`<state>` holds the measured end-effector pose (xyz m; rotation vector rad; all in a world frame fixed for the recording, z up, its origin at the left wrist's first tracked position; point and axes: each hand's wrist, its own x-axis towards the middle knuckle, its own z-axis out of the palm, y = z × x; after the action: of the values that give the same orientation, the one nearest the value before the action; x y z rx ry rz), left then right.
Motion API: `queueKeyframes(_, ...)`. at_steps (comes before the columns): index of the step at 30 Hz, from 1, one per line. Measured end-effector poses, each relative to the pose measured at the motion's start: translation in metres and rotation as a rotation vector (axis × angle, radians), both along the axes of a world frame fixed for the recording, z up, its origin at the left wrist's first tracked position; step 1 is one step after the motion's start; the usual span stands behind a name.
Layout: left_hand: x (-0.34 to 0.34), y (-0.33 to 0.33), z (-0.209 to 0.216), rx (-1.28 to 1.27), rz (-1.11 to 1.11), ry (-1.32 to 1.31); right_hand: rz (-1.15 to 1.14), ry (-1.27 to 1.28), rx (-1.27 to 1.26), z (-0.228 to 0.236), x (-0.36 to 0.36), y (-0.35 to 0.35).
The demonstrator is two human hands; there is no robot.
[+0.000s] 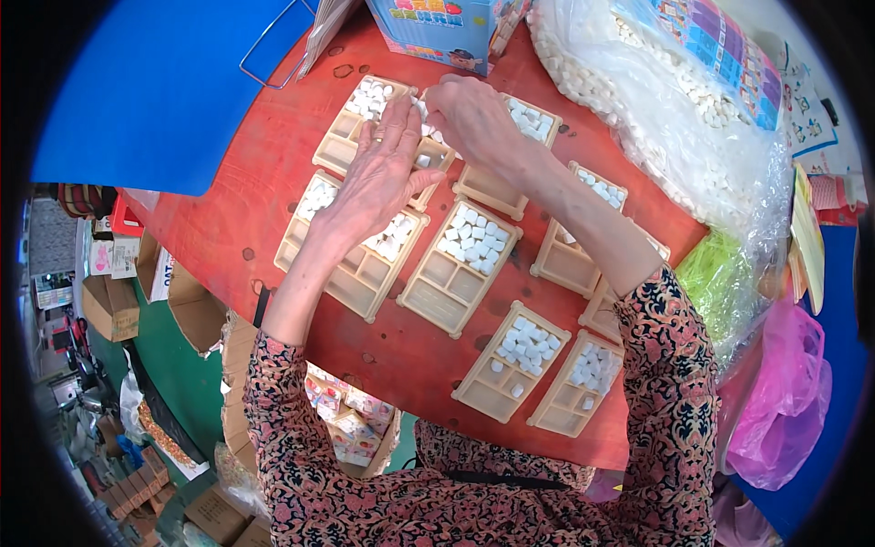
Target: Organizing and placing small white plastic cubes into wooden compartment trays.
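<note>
Beige compartment trays hold small white marshmallow-like pieces (474, 239), mostly in each tray's largest compartment. My left hand (383, 178) lies with its fingers stretched out over a far tray (447, 157), hiding part of it. Beside it, my right hand (478, 123) bends down over the same tray's far end, fingers curled together. What those fingers hold, if anything, is hidden. Just right of my right hand stands another filled tray (531, 137). Nearer to me, a tray (428, 296) has its smaller compartments bare.
The trays stand on a red tabletop (264, 146). A large clear bag (638, 100) of white pieces lies at the far right, near a pink plastic bag (779, 392). A printed blue box (437, 36) stands at the back. Cardboard boxes (196, 310) sit lower left.
</note>
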<state>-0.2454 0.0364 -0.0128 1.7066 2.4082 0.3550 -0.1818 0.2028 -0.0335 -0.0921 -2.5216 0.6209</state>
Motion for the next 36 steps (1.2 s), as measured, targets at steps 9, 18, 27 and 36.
queueKeyframes(9,0.002,0.003,-0.004,0.028,-0.066,0.029,-0.122,0.088,-0.181,0.080,0.051,0.050)
queueKeyframes(18,0.002,0.007,-0.004,0.042,-0.105,0.074,-0.725,-0.059,0.434,0.077,0.162,0.199)
queueKeyframes(27,0.009,0.014,-0.005,-0.003,-0.106,0.086,-0.213,0.087,0.314,0.059,0.106,0.073)
queueKeyframes(36,0.015,0.024,0.000,-0.056,-0.119,0.098,0.057,-0.086,0.145,0.012,0.045,0.018)
